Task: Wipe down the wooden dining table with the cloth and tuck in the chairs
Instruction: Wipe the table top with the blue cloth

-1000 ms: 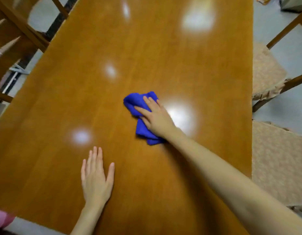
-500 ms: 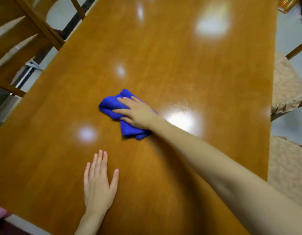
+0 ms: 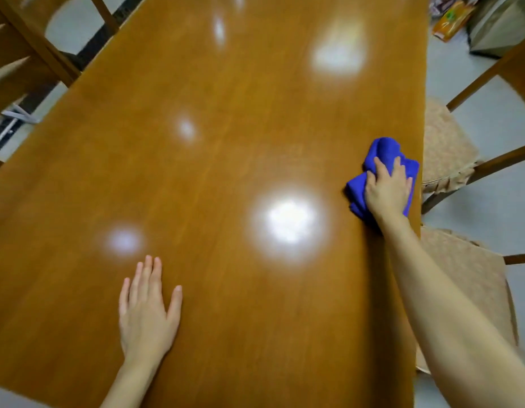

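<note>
Cloth [image 3: 385,150] under loosely spread right hand [image 3: 386,191]

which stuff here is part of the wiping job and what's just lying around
Job: blue cloth, right hand pressing it, table, left hand flat on it, far cushioned chair, near cushioned chair, left chair.
Lying about: orange packet, grey bag.
</note>
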